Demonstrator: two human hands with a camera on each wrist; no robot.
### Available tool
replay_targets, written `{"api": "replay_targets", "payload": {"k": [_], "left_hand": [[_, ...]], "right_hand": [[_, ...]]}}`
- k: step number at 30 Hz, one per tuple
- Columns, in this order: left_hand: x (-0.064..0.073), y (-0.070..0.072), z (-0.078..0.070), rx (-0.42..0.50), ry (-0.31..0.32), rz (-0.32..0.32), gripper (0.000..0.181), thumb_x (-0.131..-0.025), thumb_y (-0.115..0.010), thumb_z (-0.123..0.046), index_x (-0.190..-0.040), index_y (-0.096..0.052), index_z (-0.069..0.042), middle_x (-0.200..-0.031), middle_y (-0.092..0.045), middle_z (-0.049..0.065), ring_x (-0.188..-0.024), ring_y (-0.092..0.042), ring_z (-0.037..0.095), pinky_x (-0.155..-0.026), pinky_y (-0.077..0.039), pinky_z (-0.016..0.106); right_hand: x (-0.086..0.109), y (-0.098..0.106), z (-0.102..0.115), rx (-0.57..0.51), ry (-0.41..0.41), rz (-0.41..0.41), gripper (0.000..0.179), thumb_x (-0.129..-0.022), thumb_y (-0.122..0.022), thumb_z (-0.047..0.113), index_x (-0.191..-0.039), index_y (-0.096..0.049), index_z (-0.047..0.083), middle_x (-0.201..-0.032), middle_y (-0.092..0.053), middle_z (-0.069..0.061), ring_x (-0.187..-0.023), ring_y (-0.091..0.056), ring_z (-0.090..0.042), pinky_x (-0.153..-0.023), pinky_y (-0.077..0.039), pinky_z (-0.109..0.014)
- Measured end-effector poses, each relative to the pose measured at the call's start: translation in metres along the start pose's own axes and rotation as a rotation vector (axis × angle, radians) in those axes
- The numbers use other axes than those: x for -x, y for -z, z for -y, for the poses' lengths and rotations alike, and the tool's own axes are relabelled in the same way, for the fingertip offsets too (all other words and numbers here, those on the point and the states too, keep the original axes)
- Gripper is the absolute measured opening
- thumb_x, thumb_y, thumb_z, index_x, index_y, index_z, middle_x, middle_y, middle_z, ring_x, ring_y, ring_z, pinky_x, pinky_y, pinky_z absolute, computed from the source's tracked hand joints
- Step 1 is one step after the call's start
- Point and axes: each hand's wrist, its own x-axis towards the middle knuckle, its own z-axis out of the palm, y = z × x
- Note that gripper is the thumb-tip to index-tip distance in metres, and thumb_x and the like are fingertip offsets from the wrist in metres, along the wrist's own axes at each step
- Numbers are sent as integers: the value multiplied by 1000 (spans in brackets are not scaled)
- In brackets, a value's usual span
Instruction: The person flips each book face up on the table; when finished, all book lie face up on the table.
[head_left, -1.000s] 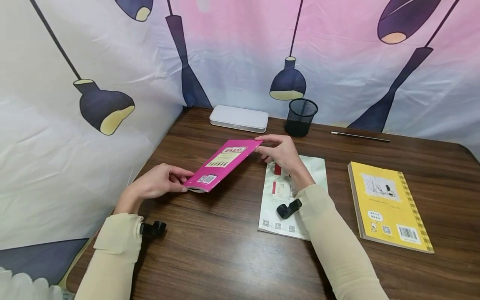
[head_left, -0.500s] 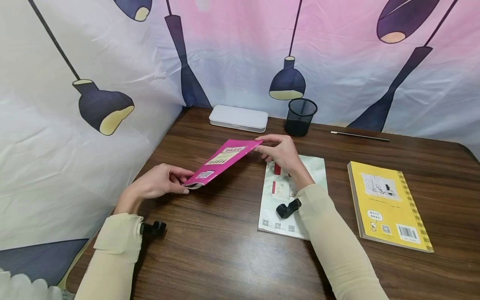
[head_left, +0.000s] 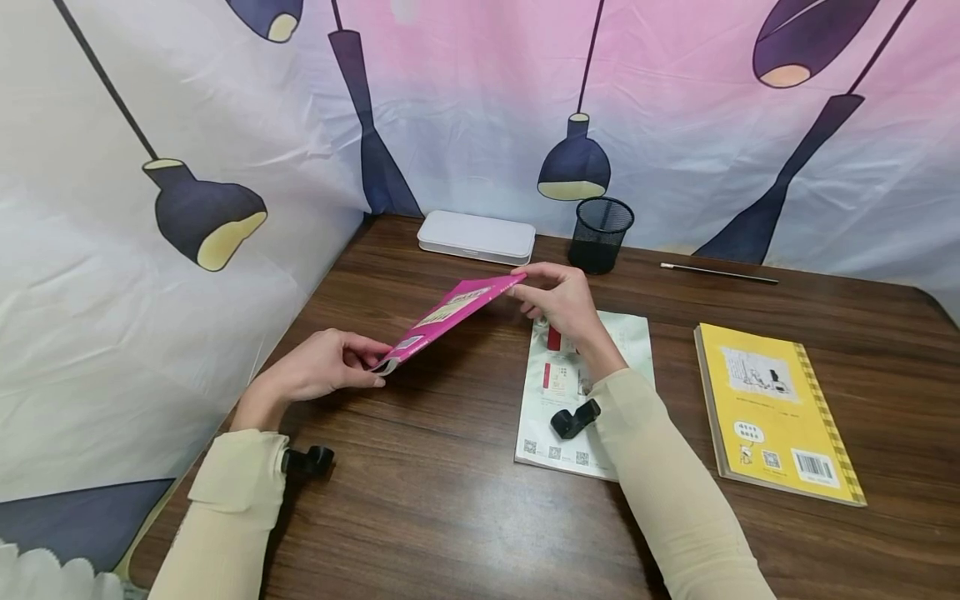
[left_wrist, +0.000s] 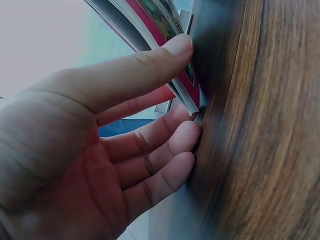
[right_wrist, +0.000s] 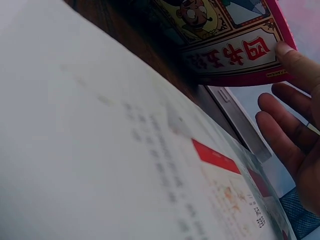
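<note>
Both hands hold a thin magenta book [head_left: 450,312] between them, tilted over the left half of the table. Its lower left corner is pinched by my left hand [head_left: 322,364], thumb on one face and fingers behind, close to the wood in the left wrist view. At the raised far right corner, my right hand [head_left: 558,300] grips the edge between thumb and index finger. The right wrist view shows the book's illustrated underside [right_wrist: 225,45] with large red characters. Below my right wrist lies a pale green book [head_left: 551,417], partly hidden by the forearm.
A yellow book [head_left: 772,408] lies on the table [head_left: 450,517] at the right. Along the back stand a white case [head_left: 477,237] and a black mesh pen cup [head_left: 600,237], with a pencil [head_left: 720,273] lying to their right. A printed curtain [head_left: 480,108] closes off the back.
The magenta book has tipped further, its right edge rising, so its upper cover now appears narrower. The right hand has lifted slightly; the left hand has barely shifted. Other things stay put.
</note>
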Motion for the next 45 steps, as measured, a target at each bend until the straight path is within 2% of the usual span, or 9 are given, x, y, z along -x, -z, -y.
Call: {"api": "replay_targets", "payload": {"k": [7, 12, 16, 24, 27, 32, 39, 45], "left_hand": [[2, -1, -1, 11, -15, -16, 39, -88, -87, -25, -124, -79, -11, -99, -78, 0, -76, -57, 10, -64, -45, 22], [2, -2, -1, 4, -46, -51, 31, -89, -86, -24, -118, -82, -12, -112, -79, 6, -89, -62, 13, -74, -49, 21], [2, -3, -1, 0, -58, -66, 25, -91, -85, -21, -114, -83, -11, -113, -79, 7, -98, -65, 15, -81, -50, 20], [2, -1, -1, 54, -92, -84, 13, -97, -78, -15, -106, -84, -9, -90, -74, 3, -74, -67, 12, -65, -49, 24], [2, -1, -1, 66, -99, -100, 14, -99, -75, -14, -108, -83, -7, -94, -76, 6, -72, -69, 12, -66, -51, 24], [2, -1, -3, 80, -67, -133, 19, -101, -73, -18, -112, -82, -6, -104, -79, 11, -69, -71, 14, -71, -52, 23], [4, 0, -5, 62, -42, -158, 22, -102, -73, -21, -115, -81, -5, -81, -76, 6, -65, -69, 16, -72, -48, 24], [4, 0, -4, 51, -28, -173, 23, -102, -72, -22, -115, -81, -5, -71, -72, 2, -64, -68, 16, -71, -46, 24]], "right_hand": [[1, -2, 2, -68, 56, -14, 36, -92, -83, 11, -125, -74, 2, -120, -75, -13, -64, -70, -14, -65, -63, -28], [2, -2, 3, -126, 95, -29, 35, -92, -83, 11, -124, -74, 3, -116, -76, -4, -61, -70, -14, -63, -63, -28], [2, -3, 3, -148, 115, -32, 32, -92, -82, 10, -122, -74, 4, -108, -77, 1, -58, -68, -13, -61, -62, -27], [1, -3, 3, -157, 155, -65, 36, -93, -81, 8, -124, -70, -3, -101, -77, 6, -54, -65, -12, -56, -59, -25], [2, -3, 5, -151, 164, -85, 34, -93, -81, 10, -123, -71, 0, -100, -77, 6, -54, -64, -12, -56, -58, -25], [2, -4, 8, -144, 145, -113, 29, -93, -82, 12, -121, -75, 9, -101, -75, 5, -53, -61, -12, -55, -57, -24], [2, -5, 11, -103, 77, -139, 32, -92, -83, 14, -123, -76, 9, -105, -73, 3, -54, -57, -11, -57, -55, -23], [1, -6, 12, -73, 68, -141, 32, -93, -82, 13, -124, -76, 7, -108, -72, 0, -56, -54, -12, -57, -52, -22]]}}
